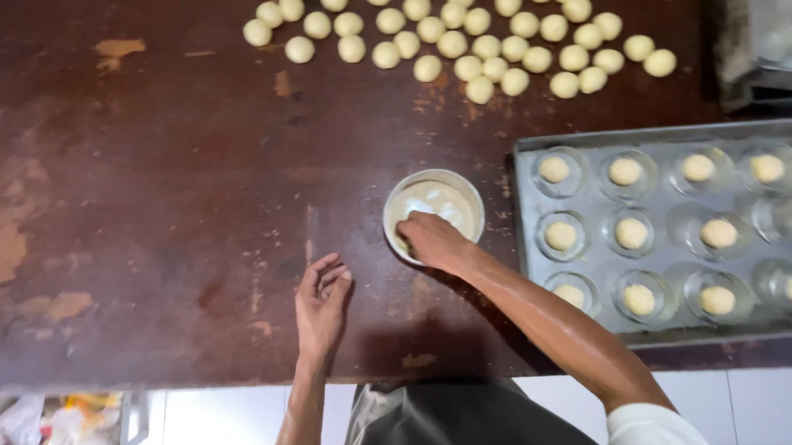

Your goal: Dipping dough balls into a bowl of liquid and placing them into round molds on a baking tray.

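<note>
- Worn brown table [148, 170], its finish scuffed and flaking in pale patches, fills the view from above.
- Right hand [433, 239] dips into a small round bowl [465, 187] near the table's middle, fingers curled down into pale, creamy contents; whether they pinch anything cannot be told.
- Left hand [321, 304] rests flat on the bare wood just left of the bowl, fingers loose and together, holding nothing.
- Metal tray [528, 244] lies just right of the bowl, touching or nearly touching it; its round moulds each hold a flattened piece of dough [625, 171], arranged in three rows.
- Dough balls [460, 36], small, pale and round, sit in loose rows along the far edge of the table, well apart from both hands.
- Grey object [767, 34] with a clear wrapping stands at the far right corner, blurred.
- White floor tiles [219, 422] and a dark apron [447, 422] show below the table's near edge.
</note>
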